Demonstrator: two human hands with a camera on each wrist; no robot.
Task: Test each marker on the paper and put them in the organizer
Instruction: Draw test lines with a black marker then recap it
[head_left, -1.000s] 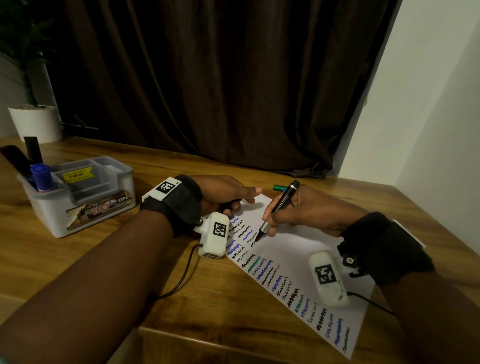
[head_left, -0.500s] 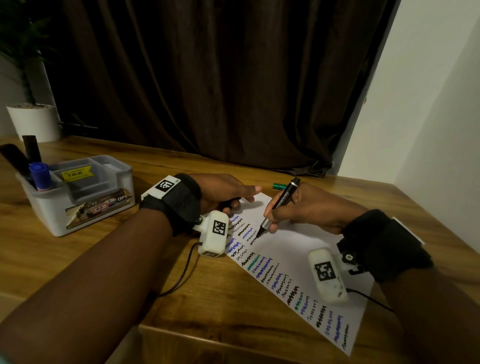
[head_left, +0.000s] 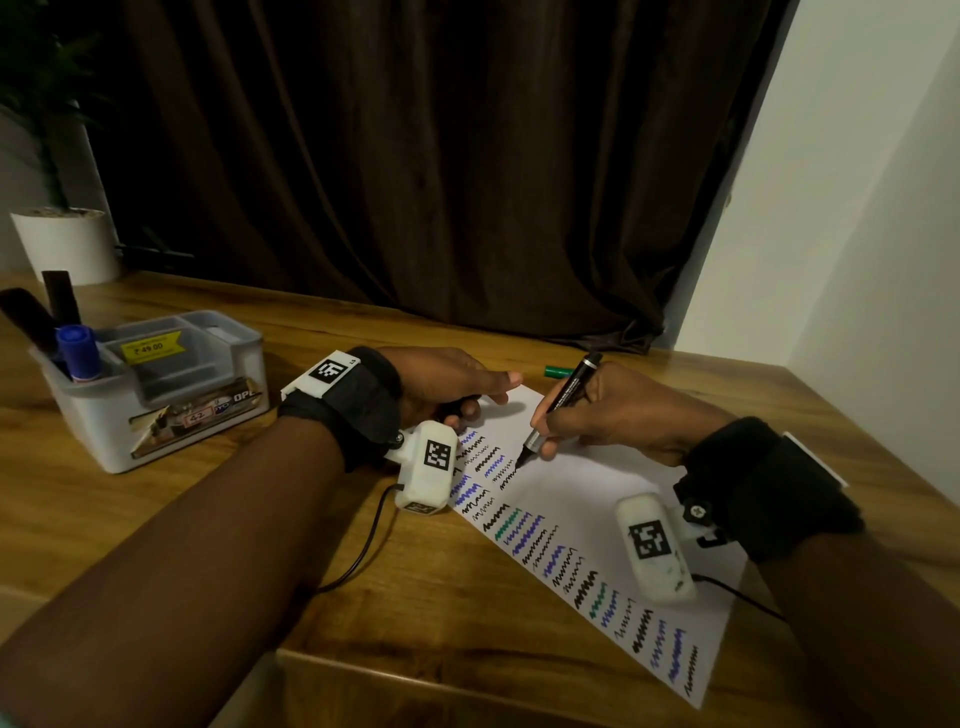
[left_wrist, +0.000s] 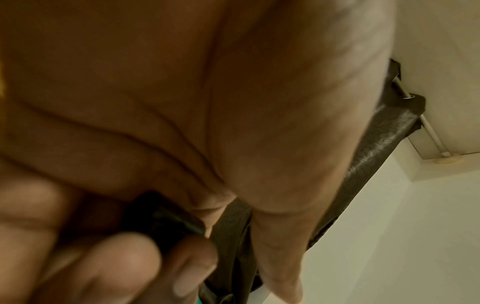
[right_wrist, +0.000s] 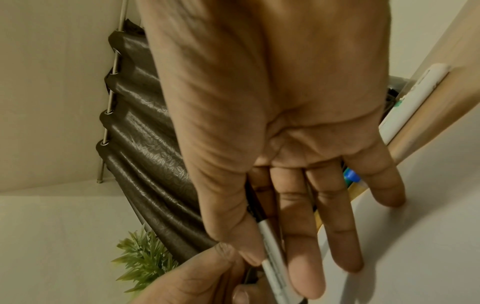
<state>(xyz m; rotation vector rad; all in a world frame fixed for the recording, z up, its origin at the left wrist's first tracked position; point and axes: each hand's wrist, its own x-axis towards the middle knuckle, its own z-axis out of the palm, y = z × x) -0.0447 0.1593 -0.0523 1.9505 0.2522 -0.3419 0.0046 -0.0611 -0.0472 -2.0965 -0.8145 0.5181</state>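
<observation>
A wooden table (head_left: 156, 519) carries a white paper sheet (head_left: 587, 499) with scribbles, a grey plastic organizer (head_left: 171, 415), a green marker (head_left: 558, 371) and a white plant pot (head_left: 67, 244).

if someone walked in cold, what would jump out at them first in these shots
Most striking is the white paper in the middle of the wooden table, edged with rows of black, blue and green squiggles. The right hand grips a black marker with its tip on the sheet, while the left hand holds a dark cap at the paper's far corner. On the left stands a white organizer holding a blue-capped marker.
</observation>
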